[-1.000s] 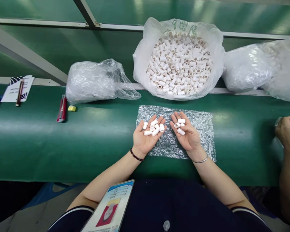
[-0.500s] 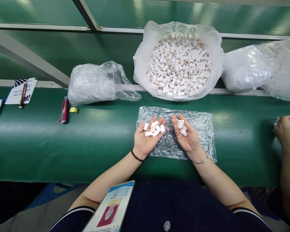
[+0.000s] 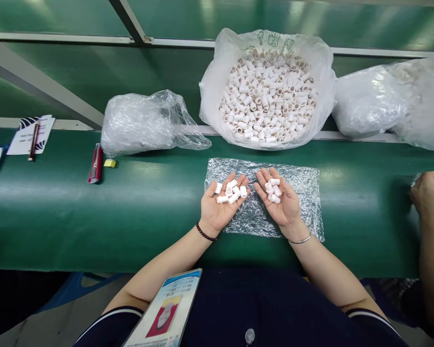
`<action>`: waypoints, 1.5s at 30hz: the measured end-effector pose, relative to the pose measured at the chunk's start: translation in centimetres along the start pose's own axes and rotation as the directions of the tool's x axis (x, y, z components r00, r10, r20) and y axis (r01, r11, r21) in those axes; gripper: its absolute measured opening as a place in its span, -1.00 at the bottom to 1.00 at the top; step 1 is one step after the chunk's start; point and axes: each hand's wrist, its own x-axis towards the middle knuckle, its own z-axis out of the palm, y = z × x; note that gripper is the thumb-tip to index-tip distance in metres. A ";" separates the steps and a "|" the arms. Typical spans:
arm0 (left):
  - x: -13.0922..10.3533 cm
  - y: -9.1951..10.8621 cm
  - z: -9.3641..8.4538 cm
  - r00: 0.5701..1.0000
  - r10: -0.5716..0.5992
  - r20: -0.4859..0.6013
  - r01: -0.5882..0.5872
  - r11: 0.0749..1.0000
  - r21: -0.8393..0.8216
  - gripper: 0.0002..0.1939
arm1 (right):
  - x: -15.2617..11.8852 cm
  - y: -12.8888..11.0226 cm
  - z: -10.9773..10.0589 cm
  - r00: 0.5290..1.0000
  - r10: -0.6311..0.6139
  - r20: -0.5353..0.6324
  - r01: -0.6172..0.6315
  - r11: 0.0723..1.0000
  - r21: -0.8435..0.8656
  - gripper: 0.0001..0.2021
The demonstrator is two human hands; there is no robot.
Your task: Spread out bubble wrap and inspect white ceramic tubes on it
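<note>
Palm up, my left hand (image 3: 215,212) carries several short white plastic pipe fittings (image 3: 233,192) on its palm and fingers. A smaller cluster of the same white fittings (image 3: 274,191) lies in my cupped right hand (image 3: 286,210), its fingers spread a little and pointing away from me. The two hands are close together but apart, over a crinkled clear plastic bag (image 3: 304,193) lying flat on the green table. Beyond them stands a large translucent bag (image 3: 211,96) with its mouth wide open, full of loose white pipe fittings (image 3: 267,99).
A clear plastic bundle (image 3: 137,125) lies left of the open bag, and filled plastic bags (image 3: 371,101) sit at the right. Farther left are a red utility knife (image 3: 96,164), a yellow piece (image 3: 110,163), a pen (image 3: 33,140) and papers. Another person's hand (image 3: 428,193) works at the right edge.
My right hand has opened out flatter, its fingers spreading, and the fittings in it have shifted and show more plainly. My left hand has stayed almost still.
</note>
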 end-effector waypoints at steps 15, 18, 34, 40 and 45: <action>0.0 0.0 0.0 1.000 0.005 0.027 -0.005 1.000 0.000 -0.40 | -0.3 -0.3 0.3 0.997 0.034 0.073 -0.034 0.999 0.008 -0.53; 0.0 0.0 0.0 1.000 0.005 0.026 -0.005 1.000 0.002 -0.41 | -0.3 -0.3 0.4 0.997 0.018 0.070 -0.016 0.999 -0.035 -0.57; -0.2 -0.2 0.0 0.998 -0.016 0.061 0.016 1.000 -0.001 -0.39 | -0.5 0.6 0.6 1.000 0.016 0.023 -0.014 0.998 -0.068 -0.63; -0.3 -0.2 -0.1 0.995 -0.019 0.099 0.019 1.000 -0.001 -0.38 | -0.4 0.7 0.5 1.000 0.021 0.002 -0.021 0.997 -0.070 -0.68; -0.3 -0.2 -0.1 0.994 -0.011 0.111 0.010 1.000 0.012 -0.38 | -0.4 0.7 0.5 0.999 0.046 0.006 -0.045 0.996 -0.076 -0.72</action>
